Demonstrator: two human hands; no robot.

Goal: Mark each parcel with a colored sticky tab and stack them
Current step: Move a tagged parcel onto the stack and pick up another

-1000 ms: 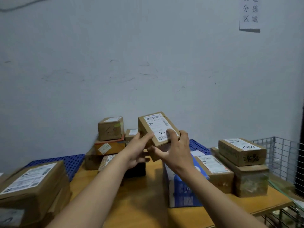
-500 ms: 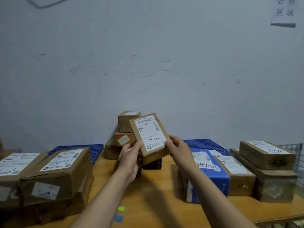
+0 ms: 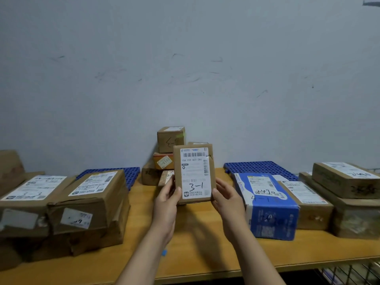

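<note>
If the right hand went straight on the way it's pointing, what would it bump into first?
Probably the stack of small boxes against the wall, behind the parcel the right hand grips; depth is unclear.

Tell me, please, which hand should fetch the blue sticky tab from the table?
Probably the left hand: the blue tab lies beside its forearm, and the right hand also grips the parcel, so it could hold it alone.

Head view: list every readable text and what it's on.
"3-1": handwritten on the label of the held parcel, in the grip of the left hand and right hand.
"15H 159 A03 280": printed under that label's barcode.
"2490" and "4-1": handwritten on top of the blue box.
All other print and scrawls: too small or blurred to read.
</note>
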